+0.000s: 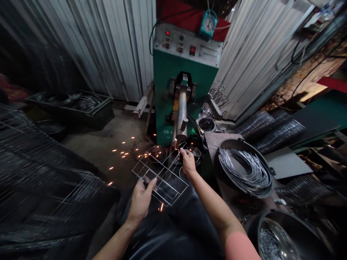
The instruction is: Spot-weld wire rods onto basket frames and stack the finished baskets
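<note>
Steel rack [160, 179], a flat open frame of wire bars, is gripped along its near edge by the left hand [141, 200], with the fingers closed around the bars, and is held low in front of the body. The right hand [188, 162] is closed in a pinch on a thin wire [173, 161], which runs down and away from the fingers over the far part of the rack. The rack lies between the two hands, with its far end just short of the base of a green spot welder [187, 61], whose electrode arm [181, 115] stands ahead of the right hand. Orange sparks [119, 153] are scattered over the concrete floor [89, 155] ahead of the left hand, and one more is seen just below the rack. Round wire baskets [141, 148] and a steel bowl [157, 153] are placed just beyond the rack. To the right of the right hand, a black tub [244, 169] is filled with coiled wire, and a second bowl [273, 240] of short wire pieces is set nearer the elbow. To the left of the left hand, wire racks [40, 173] are piled high.
</note>
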{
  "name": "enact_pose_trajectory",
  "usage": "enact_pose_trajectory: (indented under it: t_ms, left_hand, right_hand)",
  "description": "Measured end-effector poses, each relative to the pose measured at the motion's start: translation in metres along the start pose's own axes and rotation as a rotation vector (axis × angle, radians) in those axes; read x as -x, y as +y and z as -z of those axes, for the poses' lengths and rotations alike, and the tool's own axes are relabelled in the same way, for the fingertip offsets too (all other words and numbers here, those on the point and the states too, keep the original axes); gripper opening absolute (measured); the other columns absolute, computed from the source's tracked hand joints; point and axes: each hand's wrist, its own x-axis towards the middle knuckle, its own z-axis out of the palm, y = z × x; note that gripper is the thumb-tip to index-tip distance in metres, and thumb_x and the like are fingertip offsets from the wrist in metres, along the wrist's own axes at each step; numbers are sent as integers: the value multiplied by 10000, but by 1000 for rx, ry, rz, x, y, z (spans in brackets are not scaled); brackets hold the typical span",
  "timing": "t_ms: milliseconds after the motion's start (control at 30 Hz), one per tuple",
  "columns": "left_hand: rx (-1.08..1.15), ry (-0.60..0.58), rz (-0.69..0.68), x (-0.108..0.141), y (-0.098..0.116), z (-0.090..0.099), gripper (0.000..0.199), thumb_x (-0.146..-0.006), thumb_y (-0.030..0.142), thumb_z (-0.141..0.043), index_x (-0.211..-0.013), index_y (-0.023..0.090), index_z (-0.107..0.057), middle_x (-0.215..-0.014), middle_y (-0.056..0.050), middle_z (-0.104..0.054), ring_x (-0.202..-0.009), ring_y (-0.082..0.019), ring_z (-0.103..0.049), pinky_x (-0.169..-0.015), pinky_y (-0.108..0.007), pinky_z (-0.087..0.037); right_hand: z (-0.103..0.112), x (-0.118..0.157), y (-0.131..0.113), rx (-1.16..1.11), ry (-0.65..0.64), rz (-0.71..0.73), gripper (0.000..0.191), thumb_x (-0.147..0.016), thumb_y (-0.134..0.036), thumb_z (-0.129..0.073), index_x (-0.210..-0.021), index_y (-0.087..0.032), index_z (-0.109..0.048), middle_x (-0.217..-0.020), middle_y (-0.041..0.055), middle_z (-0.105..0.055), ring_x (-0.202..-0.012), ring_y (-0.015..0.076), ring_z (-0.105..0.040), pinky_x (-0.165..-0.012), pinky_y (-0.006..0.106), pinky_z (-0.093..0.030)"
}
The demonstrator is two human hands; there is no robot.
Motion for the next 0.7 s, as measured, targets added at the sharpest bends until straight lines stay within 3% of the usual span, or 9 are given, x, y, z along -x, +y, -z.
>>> enact_pose_trajectory:
  t_ms: [100, 233, 300, 400, 700]
  left_hand:
    - [77, -23, 0, 1, -4, -3, 316, -683, 439, -654, -684, 198, -450, -543, 55, -506, -536, -111, -485, -595, -251, -398]
    - [130, 12, -15, -1, -20, -4, 307, -699, 413, -655, -700, 206, -428, -557, 62, -508, -549, -108, -486, -619, -250, -396]
    - [116, 16, -19, -3, -26, -3, 300, -708, 414, -650, -716, 206, -434, -558, 63, -516, -556, -109, -495, -623, -250, -396]
    - [96, 33, -9, -5, -28, -1, 309, -695, 434, -655, -727, 201, -454, -559, 61, -525, -555, -112, -505, -620, -253, -398]
    - [74, 48, 37, -6, -10, 2, 371, -641, 490, -669, -726, 186, -475, -547, 58, -523, -538, -120, -510, -600, -266, -405]
  right_hand:
    - [20, 17, -11, 83, -134, -25, 365, -658, -525, -642, -661, -166, -573, -573, -20, -561, -518, 95, -496, -519, 222, -398]
    - [55, 65, -26, 365, -385, -2, 330, -748, -493, -580, -768, -174, -660, -709, 15, -635, -732, 154, -577, -699, 258, -429]
    - [63, 86, -26, 453, -447, 22, 297, -768, -463, -564, -787, -189, -675, -719, 10, -636, -771, 170, -576, -725, 261, -421]
    - [58, 101, -19, 512, -390, 90, 278, -786, -441, -534, -787, -203, -676, -678, -4, -598, -685, 155, -534, -645, 245, -404]
    - [44, 99, -16, 507, -329, 159, 282, -795, -434, -521, -732, -202, -666, -640, -2, -550, -624, 142, -471, -555, 225, -361]
